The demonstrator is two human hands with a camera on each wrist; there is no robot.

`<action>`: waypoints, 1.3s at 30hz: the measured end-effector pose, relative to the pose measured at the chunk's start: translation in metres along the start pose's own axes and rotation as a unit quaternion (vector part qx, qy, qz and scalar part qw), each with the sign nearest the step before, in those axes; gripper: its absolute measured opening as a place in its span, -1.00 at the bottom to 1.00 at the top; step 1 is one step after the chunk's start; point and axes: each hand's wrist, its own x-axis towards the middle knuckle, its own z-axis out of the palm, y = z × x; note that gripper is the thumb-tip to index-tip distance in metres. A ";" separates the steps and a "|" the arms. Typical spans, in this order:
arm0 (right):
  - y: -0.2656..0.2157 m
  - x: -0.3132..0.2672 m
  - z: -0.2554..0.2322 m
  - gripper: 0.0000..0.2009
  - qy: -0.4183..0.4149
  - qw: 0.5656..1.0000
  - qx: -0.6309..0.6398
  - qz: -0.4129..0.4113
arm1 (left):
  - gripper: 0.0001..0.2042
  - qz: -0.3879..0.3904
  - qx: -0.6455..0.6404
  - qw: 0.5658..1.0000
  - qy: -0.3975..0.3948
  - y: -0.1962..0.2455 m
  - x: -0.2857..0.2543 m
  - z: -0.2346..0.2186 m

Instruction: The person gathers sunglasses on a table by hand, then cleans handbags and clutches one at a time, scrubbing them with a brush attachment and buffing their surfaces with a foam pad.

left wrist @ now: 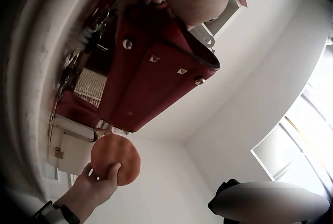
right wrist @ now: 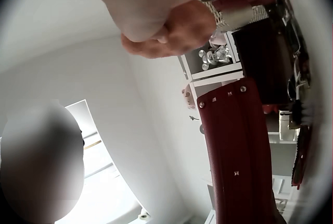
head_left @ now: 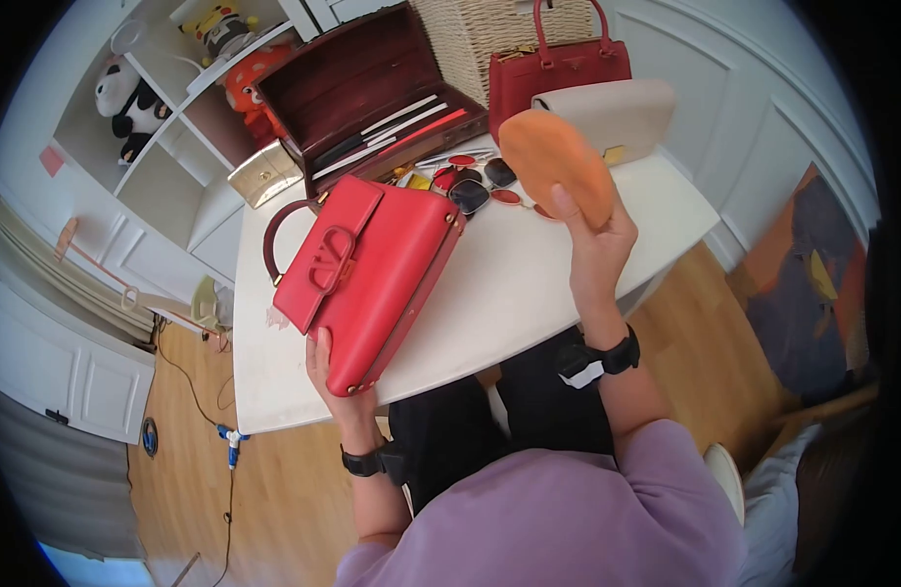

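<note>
My left hand (head_left: 341, 383) grips a red handbag (head_left: 372, 264) by its lower left corner and holds it tilted over the white table (head_left: 489, 303). The bag has a large red logo clasp (head_left: 331, 259) on its flap and a dark red top handle (head_left: 282, 235). Its studded underside (left wrist: 156, 70) shows in the left wrist view. In my right hand (head_left: 605, 245) is a flat, round, soft-looking orange pad (head_left: 556, 161), pinched with the thumb on its near face. The pad is raised to the right of the bag, apart from it.
Sunglasses (head_left: 470, 196) lie behind the bag. Further back are an open dark wooden chest (head_left: 357, 68), a gold purse (head_left: 266, 176), a dark red handbag (head_left: 558, 73), a beige bag (head_left: 617, 112) and a woven basket (head_left: 470, 39). Shelves (head_left: 181, 112) with plush toys stand back left.
</note>
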 end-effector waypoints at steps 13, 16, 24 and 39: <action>0.007 -0.093 0.001 -0.55 -0.457 0.855 0.032 -0.244 | -0.52 -0.049 0.007 0.998 -0.036 -0.002 0.004 -0.026; 0.012 -0.077 -0.018 -0.48 -0.485 0.860 0.018 -0.155 | -0.51 -0.030 0.001 0.995 -0.091 0.002 0.012 -0.012; 0.037 -0.037 -0.043 -0.67 -0.407 0.906 0.094 0.068 | -0.48 -0.017 0.157 0.942 -0.296 0.023 0.038 0.141; 0.036 -0.041 -0.042 -0.64 -0.325 0.943 -0.013 0.076 | -0.48 0.045 0.370 0.780 -0.503 -0.132 0.073 0.288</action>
